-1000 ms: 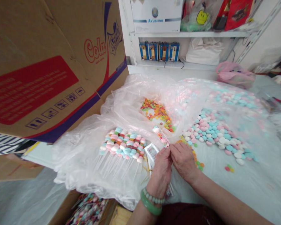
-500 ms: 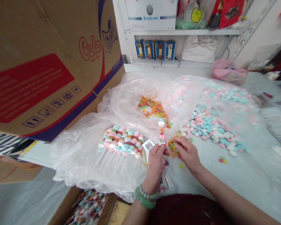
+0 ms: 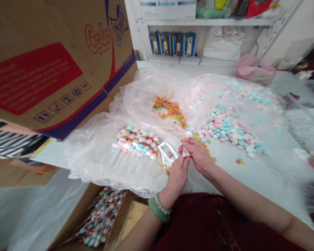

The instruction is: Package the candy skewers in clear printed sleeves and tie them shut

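A marshmallow skewer (image 3: pixel 188 134) in a clear printed wrapper stands upright between my hands. My left hand (image 3: pixel 179 171) pinches its lower end. Around its middle, the fingers of my right hand (image 3: pixel 199 155) are closed, partly covering it. To the left lies a row of assembled marshmallow skewers (image 3: pixel 137 143) with white sticks pointing toward me. White printed packets (image 3: pixel 167 152) and gold ties (image 3: pixel 161 167) lie beside my left hand. Orange and green gummy rings (image 3: pixel 170 111) sit behind my hands. Loose pink, blue and white marshmallows (image 3: pixel 227 129) spread to the right.
A big cardboard box (image 3: pixel 68 69) towers at the left, with a striped sleeve (image 3: pixel 10 141) of another person below it. Finished skewers fill a lower carton (image 3: pixel 101 223). Clear plastic sheeting (image 3: pixel 94 139) covers the table; a shelf (image 3: pixel 209 22) stands behind.
My right hand has moved left from the gummy rings onto the wrapped skewer and closed around it. The view has tipped downward, and a striped sleeve and arm show more at the left.
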A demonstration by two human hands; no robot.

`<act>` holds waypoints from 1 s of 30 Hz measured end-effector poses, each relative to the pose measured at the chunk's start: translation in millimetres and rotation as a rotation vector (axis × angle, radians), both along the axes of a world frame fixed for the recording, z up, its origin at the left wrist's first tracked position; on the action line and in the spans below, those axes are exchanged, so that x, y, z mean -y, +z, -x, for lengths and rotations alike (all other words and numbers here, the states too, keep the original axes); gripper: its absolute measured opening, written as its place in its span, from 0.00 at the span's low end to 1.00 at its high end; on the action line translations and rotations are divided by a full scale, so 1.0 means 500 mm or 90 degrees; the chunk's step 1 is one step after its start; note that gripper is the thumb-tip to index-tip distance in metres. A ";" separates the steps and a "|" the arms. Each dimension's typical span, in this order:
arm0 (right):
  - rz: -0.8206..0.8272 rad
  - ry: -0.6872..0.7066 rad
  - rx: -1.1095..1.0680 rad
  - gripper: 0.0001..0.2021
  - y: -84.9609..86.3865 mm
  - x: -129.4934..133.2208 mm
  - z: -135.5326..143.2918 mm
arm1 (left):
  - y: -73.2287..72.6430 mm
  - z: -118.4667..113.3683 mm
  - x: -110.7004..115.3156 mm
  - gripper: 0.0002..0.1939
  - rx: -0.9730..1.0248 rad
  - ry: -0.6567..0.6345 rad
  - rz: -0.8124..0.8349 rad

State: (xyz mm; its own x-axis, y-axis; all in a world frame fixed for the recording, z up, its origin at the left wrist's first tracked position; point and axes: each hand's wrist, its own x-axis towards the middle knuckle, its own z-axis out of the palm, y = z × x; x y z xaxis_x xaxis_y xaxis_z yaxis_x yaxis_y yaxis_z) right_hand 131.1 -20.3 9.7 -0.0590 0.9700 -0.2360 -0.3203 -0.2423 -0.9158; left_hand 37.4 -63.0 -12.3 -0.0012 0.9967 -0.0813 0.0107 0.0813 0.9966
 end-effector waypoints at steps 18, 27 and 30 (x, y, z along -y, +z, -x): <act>-0.162 0.131 0.161 0.11 0.004 0.012 0.081 | 0.008 0.176 0.019 0.14 -0.302 0.221 -0.097; -0.696 0.448 0.874 0.09 -0.036 0.027 0.090 | -0.003 0.198 0.046 0.11 0.130 0.284 0.085; -0.683 0.496 0.944 0.08 -0.042 0.021 0.090 | -0.011 0.189 0.042 0.12 0.221 0.244 0.130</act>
State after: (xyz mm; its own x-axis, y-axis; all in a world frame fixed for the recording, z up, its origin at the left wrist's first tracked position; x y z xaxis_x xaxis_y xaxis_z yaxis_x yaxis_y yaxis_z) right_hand 86.2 -30.7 -11.3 -0.8052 0.5893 0.0664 0.5745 0.8029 -0.1593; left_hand -56.9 -84.3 -17.9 -0.2991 0.8945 -0.3324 -0.3835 0.2063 0.9002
